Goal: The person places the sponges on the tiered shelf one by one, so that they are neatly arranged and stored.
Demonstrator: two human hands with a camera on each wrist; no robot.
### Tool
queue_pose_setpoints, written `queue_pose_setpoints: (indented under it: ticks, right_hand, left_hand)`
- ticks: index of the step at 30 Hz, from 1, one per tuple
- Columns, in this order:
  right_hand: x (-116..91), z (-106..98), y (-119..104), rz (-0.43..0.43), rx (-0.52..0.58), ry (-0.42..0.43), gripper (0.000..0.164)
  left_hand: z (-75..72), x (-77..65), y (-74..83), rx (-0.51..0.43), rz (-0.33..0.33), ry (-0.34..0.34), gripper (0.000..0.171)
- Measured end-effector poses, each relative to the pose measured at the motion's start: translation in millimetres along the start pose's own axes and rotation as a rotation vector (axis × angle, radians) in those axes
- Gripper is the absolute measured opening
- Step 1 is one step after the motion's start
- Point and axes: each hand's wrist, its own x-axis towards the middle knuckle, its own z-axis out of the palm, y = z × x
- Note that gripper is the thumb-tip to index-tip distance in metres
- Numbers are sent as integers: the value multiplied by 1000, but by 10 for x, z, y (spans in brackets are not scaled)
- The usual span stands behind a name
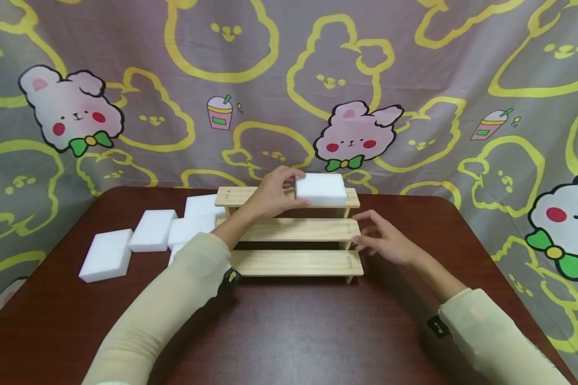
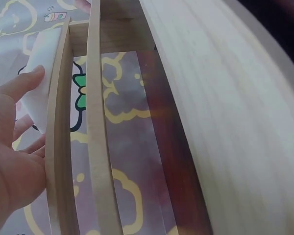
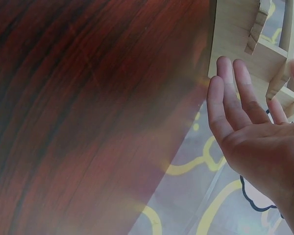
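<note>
My left hand (image 1: 274, 190) holds a white foam block (image 1: 321, 188) by its left end, thumb in front and fingers behind. The block is at the right part of the top board of a three-step wooden rack (image 1: 294, 262). In the left wrist view, the thumb lies across the face of the white block (image 2: 41, 78), and part of the hand is hidden behind it. At the rack's right end, my right hand (image 1: 385, 240) pinches the end of the middle board between thumb and index finger. Its other fingers extend loosely in the right wrist view.
Several more white foam blocks (image 1: 153, 230) lie on the dark red-brown table (image 1: 289, 331), left of the rack, some partly hidden by the left arm. A patterned cloth (image 1: 279, 101) with bunny drawings hangs close behind the table's back edge.
</note>
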Motion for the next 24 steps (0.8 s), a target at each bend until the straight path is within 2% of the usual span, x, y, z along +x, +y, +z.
queue_pose_setpoints:
  ticks: [13,24]
  right_hand:
    - [-4,-3,3,-8,-7,-2,54]
    - [-5,2,2,-3,-9,-1,54]
  left_hand:
    - [-19,17,30,75,-6,-40,66]
    - [-28,33,33,87,-17,-53,67]
